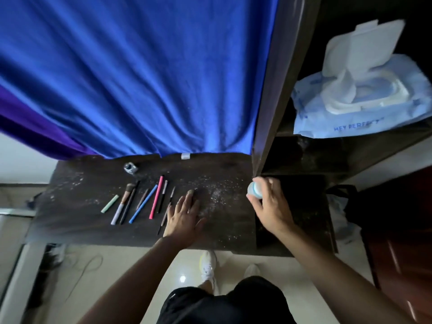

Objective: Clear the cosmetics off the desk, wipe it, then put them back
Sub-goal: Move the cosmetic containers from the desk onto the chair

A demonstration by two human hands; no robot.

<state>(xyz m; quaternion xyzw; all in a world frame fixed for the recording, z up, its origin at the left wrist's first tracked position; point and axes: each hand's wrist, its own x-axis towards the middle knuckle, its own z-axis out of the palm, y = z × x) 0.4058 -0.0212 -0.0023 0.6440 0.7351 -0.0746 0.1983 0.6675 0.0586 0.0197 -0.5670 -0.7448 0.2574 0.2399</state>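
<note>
- A person's left hand (184, 213) lies flat on a dusty dark wooden desk (77, 223), fingers straight and spread, holding nothing.
- The right hand (271, 206) grips a small round white-and-blue container (254, 190) at the desk's right end, just beside a dark shelf upright (268, 127).
- Cosmetics lie in a loose row left of the open hand: a green stick (109, 203), a makeup brush (122, 203), a blue pencil (143, 203), a pink pencil (156, 197) and a slim dark liner (171, 195) nearest the fingers.
- A small dark jar (130, 169) stands apart at the back edge, below a blue curtain (140, 78).
- White specks (217, 195) dust the surface between the hands.
- A pack of wet wipes (360, 99), lid up, sits on the shelf at right.
</note>
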